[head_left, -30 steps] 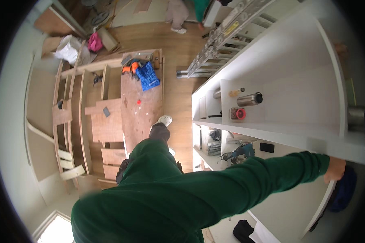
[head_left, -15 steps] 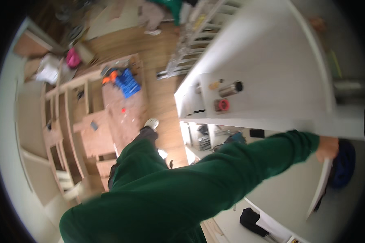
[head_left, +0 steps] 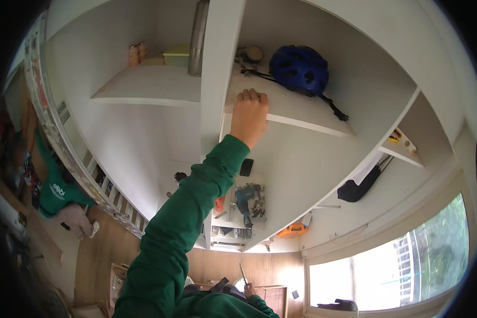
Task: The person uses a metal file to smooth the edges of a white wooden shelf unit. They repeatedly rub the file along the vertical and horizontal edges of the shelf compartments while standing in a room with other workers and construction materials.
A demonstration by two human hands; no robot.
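My left hand (head_left: 250, 114) reaches up with its fingers curled over the front edge of a white shelf board (head_left: 297, 123), close to the upright divider (head_left: 217, 74). Behind it on that shelf rest a blue bike helmet (head_left: 300, 71) with dangling black straps and a roundish object (head_left: 252, 54) I cannot make out. Low down by my body, my right hand (head_left: 249, 290) is closed round a thin, stick-like tool (head_left: 243, 273) pointing upward; its exact kind is too small to tell.
Left of the divider stand a metal cylinder (head_left: 198, 40) and a yellowish box (head_left: 176, 55). Lower down lie a teal power tool (head_left: 246, 204) and a black phone-like slab (head_left: 246, 167). A paint-spattered ladder (head_left: 63, 119) leans at left, beyond it a crouching person (head_left: 61, 196). A window (head_left: 392, 265) is at right.
My view has swung round from the room and floor to face the shelves. The left hand is at the shelf edge in both frames; the right hand with its tool now shows.
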